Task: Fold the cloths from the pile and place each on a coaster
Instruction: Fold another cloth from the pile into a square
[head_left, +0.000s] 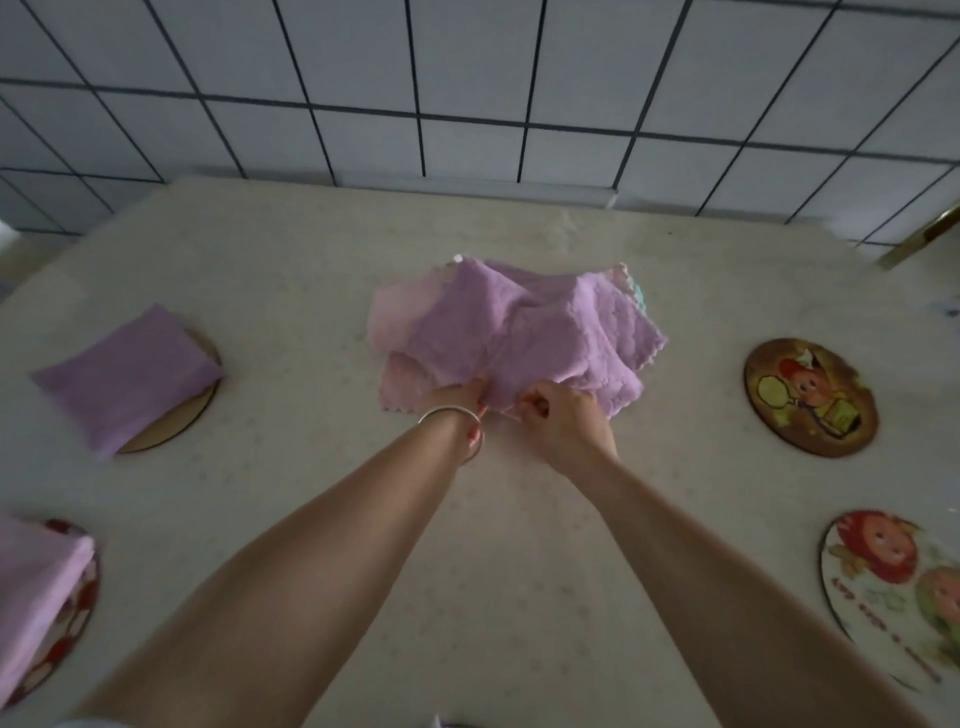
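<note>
— What is seen at the middle of the table (311, 493)?

— A pile of cloths (498, 332) is heaped there, nearer the far edge than the near one. A purple cloth (545, 338) lies crumpled on top; paler pink cloths are seen beneath it on the left, and a sliver of a green one at the far right corner of the heap.

— And the hands?

— Both are brought together at the pile's near edge. The purple cloth's hem is pinched by the left hand (457, 397), fingers curled on it; a silver bangle (452, 415) is worn on that wrist. The same hem is gripped by the right hand (563, 421), fingers clenched around the fabric just beside the left.

— Where are the coasters?

— Four are set out. Near the left edge, a plain wooden coaster (176, 421) is largely covered by a folded purple cloth (124, 379). At the near left corner, a red-patterned coaster (78, 613) is overlapped by another folded cloth (36, 587), cut off by the frame. Near the right edge, a dark cartoon coaster (810, 397) is left bare, and a pale cartoon coaster (893, 597) lies towards the near right corner.

— Can any writing be read?

— A line of lettering is printed along the pale coaster, but it cannot be made out.

— Behind the table?

— A white tiled wall (467, 78) with dark grout is seen.
</note>
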